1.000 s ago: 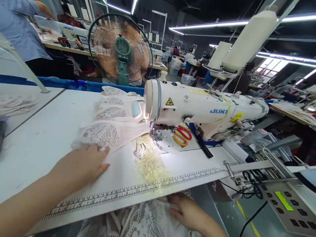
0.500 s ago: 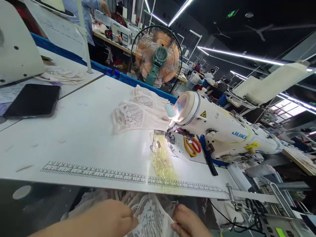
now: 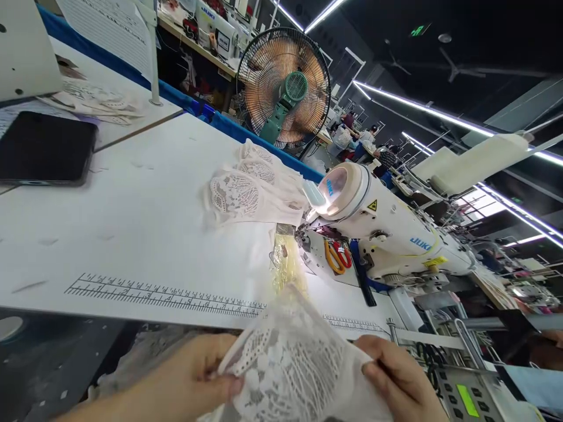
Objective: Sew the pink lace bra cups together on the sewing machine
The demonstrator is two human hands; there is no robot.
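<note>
A piece of white lace fabric point(image 3: 292, 357) is held up at the table's near edge, between both hands. My left hand point(image 3: 193, 375) pinches its left side and my right hand point(image 3: 398, 381) grips its right side. Beyond it a white JUKI sewing machine point(image 3: 387, 228) stands with its lamp lit over the needle area point(image 3: 301, 237). A pile of pale lace pieces point(image 3: 250, 190) lies left of the machine head. Orange and red scissors point(image 3: 336, 256) rest on the machine bed.
A printed ruler point(image 3: 162, 291) runs along the white table point(image 3: 123, 223). A black phone point(image 3: 41, 149) lies at far left. A standing fan point(image 3: 284, 88) is behind the table. A control panel point(image 3: 461, 392) sits at lower right. Other workers sit far behind.
My left hand left the lace pile on the table and dropped to the near edge. Both hands then lifted a lace piece from below the edge. The view swung left.
</note>
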